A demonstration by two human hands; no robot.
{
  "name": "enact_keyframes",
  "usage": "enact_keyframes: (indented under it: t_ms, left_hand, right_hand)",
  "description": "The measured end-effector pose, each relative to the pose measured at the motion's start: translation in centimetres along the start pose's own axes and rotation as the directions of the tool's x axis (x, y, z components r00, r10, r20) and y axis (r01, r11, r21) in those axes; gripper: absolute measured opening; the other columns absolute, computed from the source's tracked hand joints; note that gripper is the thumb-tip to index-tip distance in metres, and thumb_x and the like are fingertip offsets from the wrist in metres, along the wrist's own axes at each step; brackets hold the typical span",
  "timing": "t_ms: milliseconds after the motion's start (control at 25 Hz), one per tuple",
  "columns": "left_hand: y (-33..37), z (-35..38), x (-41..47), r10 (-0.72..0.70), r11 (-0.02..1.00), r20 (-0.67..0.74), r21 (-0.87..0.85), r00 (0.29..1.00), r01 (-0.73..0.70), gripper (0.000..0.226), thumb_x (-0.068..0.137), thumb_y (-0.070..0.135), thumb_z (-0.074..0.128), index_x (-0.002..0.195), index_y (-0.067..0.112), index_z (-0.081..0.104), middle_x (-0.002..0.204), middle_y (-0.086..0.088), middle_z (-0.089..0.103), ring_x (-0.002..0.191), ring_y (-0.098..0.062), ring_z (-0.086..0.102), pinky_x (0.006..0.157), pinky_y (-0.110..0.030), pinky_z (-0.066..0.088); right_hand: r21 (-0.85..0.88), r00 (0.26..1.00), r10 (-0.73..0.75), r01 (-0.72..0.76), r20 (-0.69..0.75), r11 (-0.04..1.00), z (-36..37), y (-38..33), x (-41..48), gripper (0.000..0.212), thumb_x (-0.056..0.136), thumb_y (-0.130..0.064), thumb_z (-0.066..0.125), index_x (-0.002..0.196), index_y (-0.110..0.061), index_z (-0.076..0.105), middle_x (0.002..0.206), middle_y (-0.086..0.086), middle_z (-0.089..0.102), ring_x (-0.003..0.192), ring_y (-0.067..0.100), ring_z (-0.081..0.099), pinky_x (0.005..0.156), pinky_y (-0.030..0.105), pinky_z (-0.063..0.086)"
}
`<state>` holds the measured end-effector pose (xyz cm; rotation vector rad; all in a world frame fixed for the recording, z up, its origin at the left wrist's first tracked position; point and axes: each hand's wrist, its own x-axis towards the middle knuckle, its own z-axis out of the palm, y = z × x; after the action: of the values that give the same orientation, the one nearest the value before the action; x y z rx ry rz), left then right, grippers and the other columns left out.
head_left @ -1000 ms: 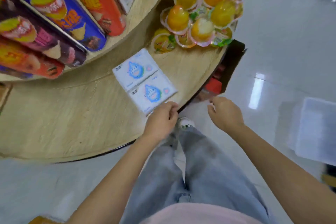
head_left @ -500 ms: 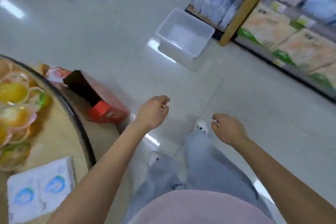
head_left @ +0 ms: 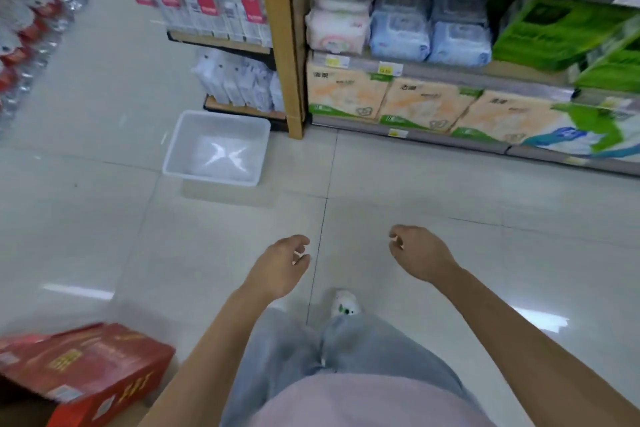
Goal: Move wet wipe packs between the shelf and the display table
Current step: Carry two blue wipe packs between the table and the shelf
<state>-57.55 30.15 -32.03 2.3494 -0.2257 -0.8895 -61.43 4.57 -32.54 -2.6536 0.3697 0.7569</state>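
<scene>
Wet wipe packs (head_left: 398,33) sat on the shelf (head_left: 446,71), none in the hands. Left hand (head_left: 280,267) and right hand (head_left: 420,253) hung low over the floor (head_left: 450,184), both released, fingers loosely curled, holding nothing, same as half a second ago. The round counter with its two packs, then at the left edge, was out of view. Red carton (head_left: 79,367) lay near left. White bin (head_left: 216,149) stood on the floor by the shelf corner, larger in view than before. The shelf now faced the camera. Blue packs lay flat, stacked two high, long sides along the shelf edge, beside a pink pack (head_left: 337,26). Orange tissue packs (head_left: 426,104) sat below. Print and yellow price tags were too blurred to read.
</scene>
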Motion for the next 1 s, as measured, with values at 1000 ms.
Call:
enact_keyframes:
  t_ms: [1000]
  left_hand:
    - [42.2, -32.1, 35.9, 0.796, 0.558, -0.441, 0.267, 0.416, -0.785, 0.044, 0.089, 0.024, 0.056, 0.132, 0.025, 0.048, 0.123, 0.012, 0.049, 0.111, 0.0, 0.049, 0.093, -0.011, 0.038]
  right_hand:
    - [0.147, 0.65, -0.218, 0.458, -0.728, 0.877, -45.1, 2.5, 25.3, 0.051, 0.09, -0.024, 0.06, 0.138, -0.026, 0.044, 0.126, -0.014, 0.049, 0.114, -0.001, 0.044, 0.092, 0.005, 0.032]
